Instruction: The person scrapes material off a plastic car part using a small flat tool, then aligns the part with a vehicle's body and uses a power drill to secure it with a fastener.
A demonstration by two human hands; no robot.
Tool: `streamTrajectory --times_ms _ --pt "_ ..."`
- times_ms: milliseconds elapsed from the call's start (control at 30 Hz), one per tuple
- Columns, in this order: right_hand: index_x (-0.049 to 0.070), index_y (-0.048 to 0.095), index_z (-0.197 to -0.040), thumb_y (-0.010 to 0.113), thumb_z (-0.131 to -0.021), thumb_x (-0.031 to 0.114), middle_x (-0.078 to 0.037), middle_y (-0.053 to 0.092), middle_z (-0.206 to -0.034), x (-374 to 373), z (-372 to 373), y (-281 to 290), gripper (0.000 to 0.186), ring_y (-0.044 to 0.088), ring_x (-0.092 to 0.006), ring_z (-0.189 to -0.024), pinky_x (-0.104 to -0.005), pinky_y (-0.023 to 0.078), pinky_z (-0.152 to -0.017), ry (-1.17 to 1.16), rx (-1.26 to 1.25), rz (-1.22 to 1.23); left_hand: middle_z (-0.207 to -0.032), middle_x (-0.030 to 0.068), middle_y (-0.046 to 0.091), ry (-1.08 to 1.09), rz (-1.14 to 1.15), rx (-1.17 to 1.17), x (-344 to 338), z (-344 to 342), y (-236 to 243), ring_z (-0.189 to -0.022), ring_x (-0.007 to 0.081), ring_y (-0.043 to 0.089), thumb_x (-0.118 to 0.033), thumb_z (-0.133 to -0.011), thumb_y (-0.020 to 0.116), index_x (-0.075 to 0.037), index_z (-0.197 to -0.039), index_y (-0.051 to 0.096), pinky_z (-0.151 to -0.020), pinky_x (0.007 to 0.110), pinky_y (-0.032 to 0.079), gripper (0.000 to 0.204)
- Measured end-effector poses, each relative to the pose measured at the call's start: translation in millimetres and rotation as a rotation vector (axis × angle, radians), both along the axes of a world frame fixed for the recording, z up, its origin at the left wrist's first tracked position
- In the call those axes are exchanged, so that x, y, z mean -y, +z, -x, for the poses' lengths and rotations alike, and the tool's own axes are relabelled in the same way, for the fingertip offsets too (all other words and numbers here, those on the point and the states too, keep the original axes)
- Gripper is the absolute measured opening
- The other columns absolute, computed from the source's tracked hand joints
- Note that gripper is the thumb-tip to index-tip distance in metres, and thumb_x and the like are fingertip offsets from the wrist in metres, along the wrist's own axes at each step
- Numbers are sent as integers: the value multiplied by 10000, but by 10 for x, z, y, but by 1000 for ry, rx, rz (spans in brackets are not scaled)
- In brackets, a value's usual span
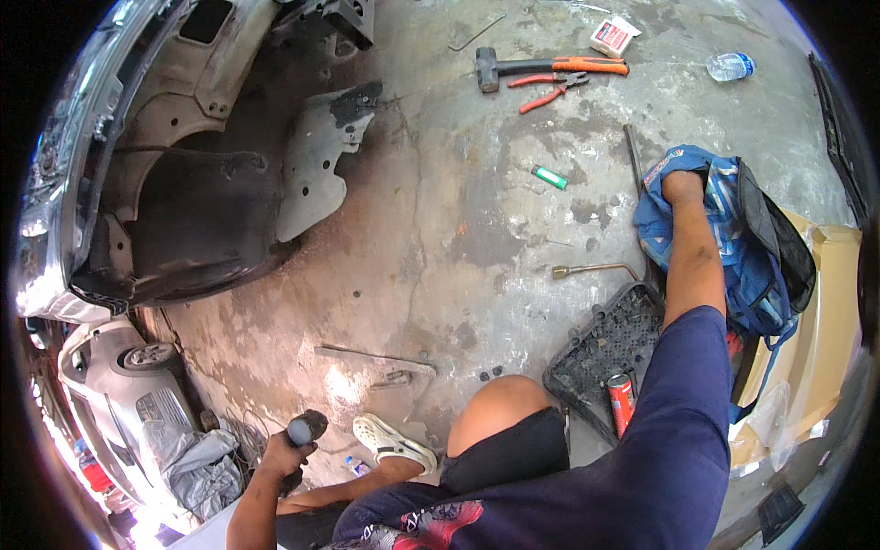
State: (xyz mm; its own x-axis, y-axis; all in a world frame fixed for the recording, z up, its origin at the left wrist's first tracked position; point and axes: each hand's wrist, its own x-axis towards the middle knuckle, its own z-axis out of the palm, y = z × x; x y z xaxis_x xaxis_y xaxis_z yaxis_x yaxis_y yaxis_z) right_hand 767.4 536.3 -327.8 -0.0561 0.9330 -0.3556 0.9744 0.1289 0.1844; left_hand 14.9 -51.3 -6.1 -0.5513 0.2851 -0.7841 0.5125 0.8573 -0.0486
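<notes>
One hammer (500, 67), two pliers (550, 90)

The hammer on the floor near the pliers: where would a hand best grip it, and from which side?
Probably by the orange grip end of the hammer. It lies flat with its dark head to the left and the handle running right, so a hand coming down from above onto the handle's right end looks clear. The red-handled pliers lie close below it, so approaching from that side seems more awkward.

On the concrete floor (458, 229) lie a sledgehammer (541, 66), red pliers (550, 92), a green lighter (549, 177), a plastic water bottle (731, 66) and an L-shaped wrench (596, 269).
</notes>
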Motion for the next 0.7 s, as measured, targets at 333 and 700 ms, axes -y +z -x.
streamTrajectory --times_ms 333,700 --pt "24 791 -1174 538 -1023 293 -281 727 -1271 221 -30 250 399 718 -445 -1178 -516 554 -1058 -122 -169 -98 -895 130 787 -55 -14 32 -345 -119 -99 -706 194 762 -215 -877 860 42 -1257 703 -626 368 607 485" --pt "4 793 -1175 612 -935 240 -273 704 -1328 403 -110 493 382 685 -414 -1255 -474 531 -1093 -242 -182 -3 -873 139 785 -116 -56 58 -227 -41 -236 -697 197 754 -167 -860 858 67 -1195 725 -633 379 604 430"
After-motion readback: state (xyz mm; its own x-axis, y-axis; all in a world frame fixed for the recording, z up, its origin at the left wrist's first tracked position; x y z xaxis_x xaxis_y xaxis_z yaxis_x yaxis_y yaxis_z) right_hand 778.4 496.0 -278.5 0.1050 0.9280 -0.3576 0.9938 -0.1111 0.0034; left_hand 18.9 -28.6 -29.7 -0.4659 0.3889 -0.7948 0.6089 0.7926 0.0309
